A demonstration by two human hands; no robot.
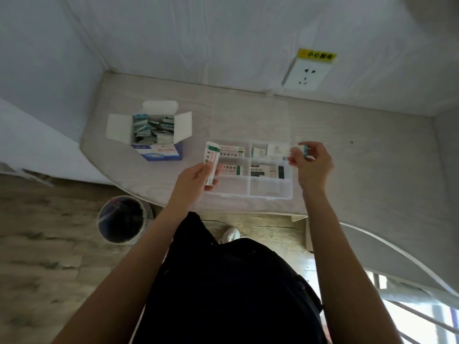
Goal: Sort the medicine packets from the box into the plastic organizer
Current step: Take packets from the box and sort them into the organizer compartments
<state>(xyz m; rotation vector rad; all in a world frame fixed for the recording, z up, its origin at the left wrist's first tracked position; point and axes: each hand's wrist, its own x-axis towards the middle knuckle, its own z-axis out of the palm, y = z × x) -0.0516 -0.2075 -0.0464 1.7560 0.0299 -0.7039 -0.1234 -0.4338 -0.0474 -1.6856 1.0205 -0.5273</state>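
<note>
Plastic organizer [270, 192], one, clear, lying on the pale wood-grain table [360, 157] in front of the person; six compartments in two columns of three. The four farther compartments hold white medicine cartons with green or dark print; exact count per compartment hard to make out through blur and the clear walls. The two nearest compartments show no contents that can be made out

Medicine carton [212, 163], one, long, white with green band and print, held upright over the organizer's left edge by the left hand [196, 181], thumb and fingers curled round its lower half; print too small to read

Small packet [305, 151], one, white and teal, pinched in the fingertips of the right hand [314, 165] above the organizer's far right compartments; mostly hidden by the fingers

Cardboard box [159, 151], one, blue and white, flaps open, standing on the table well to the left of the organizer; filled with many small teal-and-white packets [152, 127], too jumbled to count

Wall socket [306, 75], one, white, with a yellow label above it, on the wall behind the table

Waste bin [121, 219], one, round, dark inside, on the floor below the table's edge

Shoe [231, 234], one visible, white, partly hidden by the person's dark clothing
</note>
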